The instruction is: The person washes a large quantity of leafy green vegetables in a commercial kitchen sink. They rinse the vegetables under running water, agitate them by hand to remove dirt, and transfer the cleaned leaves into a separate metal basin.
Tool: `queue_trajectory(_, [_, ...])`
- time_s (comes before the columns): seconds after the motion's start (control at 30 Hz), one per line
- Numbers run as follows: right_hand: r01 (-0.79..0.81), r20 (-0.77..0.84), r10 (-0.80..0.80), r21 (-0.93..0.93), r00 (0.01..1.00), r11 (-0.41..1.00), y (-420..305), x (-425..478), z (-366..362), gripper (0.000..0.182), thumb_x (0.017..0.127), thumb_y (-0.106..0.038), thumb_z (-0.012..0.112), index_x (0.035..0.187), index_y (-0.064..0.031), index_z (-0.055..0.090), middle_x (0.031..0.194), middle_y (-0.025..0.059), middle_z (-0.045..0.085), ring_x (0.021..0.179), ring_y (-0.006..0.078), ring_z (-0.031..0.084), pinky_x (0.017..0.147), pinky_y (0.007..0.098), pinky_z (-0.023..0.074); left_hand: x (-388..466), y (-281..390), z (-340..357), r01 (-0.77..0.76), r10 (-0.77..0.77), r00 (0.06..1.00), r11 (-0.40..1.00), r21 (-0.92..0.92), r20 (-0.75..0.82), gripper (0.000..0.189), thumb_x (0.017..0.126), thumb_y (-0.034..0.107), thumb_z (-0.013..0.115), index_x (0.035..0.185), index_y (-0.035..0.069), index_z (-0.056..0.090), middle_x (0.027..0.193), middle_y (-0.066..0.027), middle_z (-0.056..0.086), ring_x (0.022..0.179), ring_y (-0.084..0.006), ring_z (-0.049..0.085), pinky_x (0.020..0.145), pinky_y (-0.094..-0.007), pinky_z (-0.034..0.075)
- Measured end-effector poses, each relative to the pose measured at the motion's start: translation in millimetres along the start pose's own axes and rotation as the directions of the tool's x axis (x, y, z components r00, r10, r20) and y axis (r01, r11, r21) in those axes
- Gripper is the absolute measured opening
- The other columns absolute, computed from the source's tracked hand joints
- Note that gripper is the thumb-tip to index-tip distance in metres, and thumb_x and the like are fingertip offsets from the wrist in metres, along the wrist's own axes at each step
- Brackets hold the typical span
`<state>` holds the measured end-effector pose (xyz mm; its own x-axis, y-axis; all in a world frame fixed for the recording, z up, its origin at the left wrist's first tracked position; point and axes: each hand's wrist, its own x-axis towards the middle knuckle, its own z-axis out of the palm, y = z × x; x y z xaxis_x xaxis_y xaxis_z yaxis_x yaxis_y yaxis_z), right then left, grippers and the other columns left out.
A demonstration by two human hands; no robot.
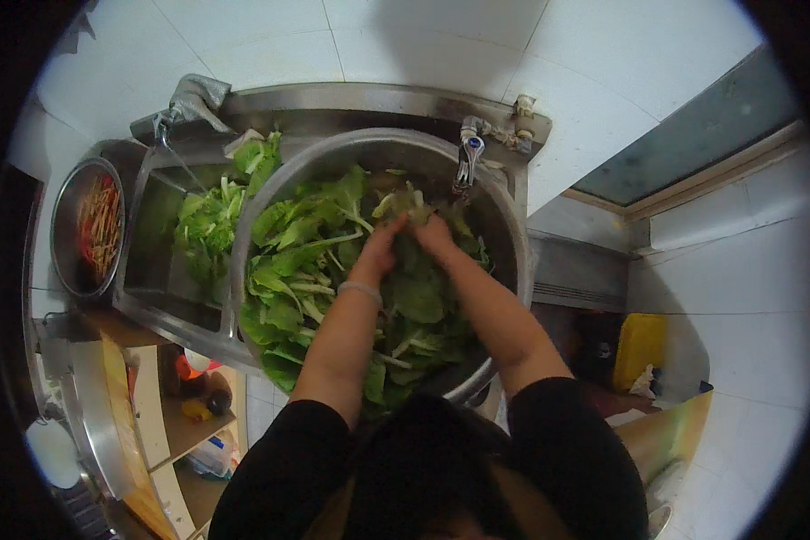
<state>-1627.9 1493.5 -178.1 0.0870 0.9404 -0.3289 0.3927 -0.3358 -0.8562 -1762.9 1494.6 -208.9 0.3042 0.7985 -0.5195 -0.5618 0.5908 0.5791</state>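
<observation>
A large round stainless steel basin (523,270) in front of me holds water and many loose leafy greens (290,283). Toward its far side, my left hand (380,246) and my right hand (434,235) are close together, gripping a pale-stemmed bunch of greens (405,202) between them. Motion blur and the leaves partly hide my fingertips. A bracelet (360,290) circles my left wrist. Just beyond my right hand, a metal faucet (470,155) with a lever hangs over the basin's rim.
Left of the basin, water runs from a second faucet (164,128) into a rectangular sink (145,250) holding more greens (209,223). A metal bowl of thin sticks (99,226) stands farther left. Below are open shelves (196,439); a yellow container (638,351) is at right.
</observation>
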Motion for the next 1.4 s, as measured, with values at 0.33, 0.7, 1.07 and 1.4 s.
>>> queue_trajectory(0.33, [-0.237,0.485,-0.255,0.740,0.837,0.630,-62.4,-62.9,-56.1,0.044,0.073,-0.013,0.065,0.112,-0.0015,0.048,0.098,0.0080,0.058,0.091,0.0186,0.055,0.079,0.0326,0.0452,-83.3,47.6,37.7,-0.256,0.282,0.939,0.955,-0.148,0.198,0.036,0.080,0.009,0.053,0.115,0.006,0.045,0.105,-0.0092,0.056,0.097,-0.0230,0.054,0.083,-0.0389,0.046])
queue_trajectory(0.7, [-0.039,0.188,-0.074,0.540,0.979,0.841,-38.9,-46.1,-41.3,0.029,0.075,-0.014,0.063,0.101,-0.0034,0.054,0.090,0.0048,0.058,0.081,0.0137,0.055,0.070,0.0295,0.0445,-87.9,35.3,52.7,-0.339,0.313,0.941,0.844,0.416,0.131,0.054,0.075,0.002,0.061,0.124,0.006,0.039,0.111,-0.0071,0.052,0.097,-0.0176,0.053,0.082,-0.0310,0.043])
queue_trajectory(1.07, [0.110,0.210,-0.148,0.181,0.966,0.977,-16.8,-31.5,-29.1,0.059,0.071,-0.028,0.069,0.117,0.0008,0.045,0.103,0.0115,0.057,0.091,0.0183,0.055,0.079,0.0302,0.0436,-64.4,22.9,27.4,-0.177,0.158,0.983,0.954,0.244,0.096,0.053,0.074,0.003,0.062,0.123,0.007,0.041,0.111,-0.0058,0.053,0.100,-0.0178,0.051,0.085,-0.0300,0.041])
queue_trajectory(1.4, [-0.156,0.302,0.047,0.347,0.952,0.925,-3.8,-21.0,-34.6,0.055,0.073,-0.038,0.065,0.111,0.0007,0.052,0.101,0.0120,0.058,0.090,0.0208,0.056,0.078,0.0319,0.0436,-64.6,21.7,29.4,-0.232,0.198,0.972,0.868,0.438,0.123,0.050,0.074,0.009,0.063,0.120,0.005,0.043,0.107,-0.0059,0.055,0.097,-0.0178,0.053,0.084,-0.0308,0.043])
